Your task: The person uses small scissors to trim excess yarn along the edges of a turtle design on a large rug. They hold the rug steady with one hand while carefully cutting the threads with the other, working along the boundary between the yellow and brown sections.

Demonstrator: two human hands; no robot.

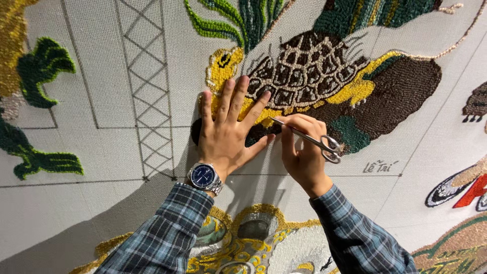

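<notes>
2 hands work on 1 pale backing cloth [101,66] that fills the whole view and carries tufted yarn pictures. The left hand [225,129] lies flat on the cloth, its grip open, all 5 fingers spread, fingertips resting on the yellow lower edge of 1 tufted turtle [304,71] near the cloth's upper middle. Its wrist wears 1 silver wristwatch [205,176] with a dark blue dial. The right hand [303,155], just beside the left, has its grip closed around 1 pair of small metal scissors [309,138]; the 2 finger loops stick out to the right of the knuckles and the blades point left, their tip touching the pile just under the turtle's shell, between the 2 hands. Whether the blades are parted cannot be told. Both forearms wear blue plaid sleeves [167,228], 2 in all. The turtle has a brown and cream shell, a yellow head and a dark brown patch behind it. 2 green tufted leaf shapes [43,63] sit by the cloth's left edge, and 1 drawn lattice column [147,91] stands between them and the turtle
</notes>
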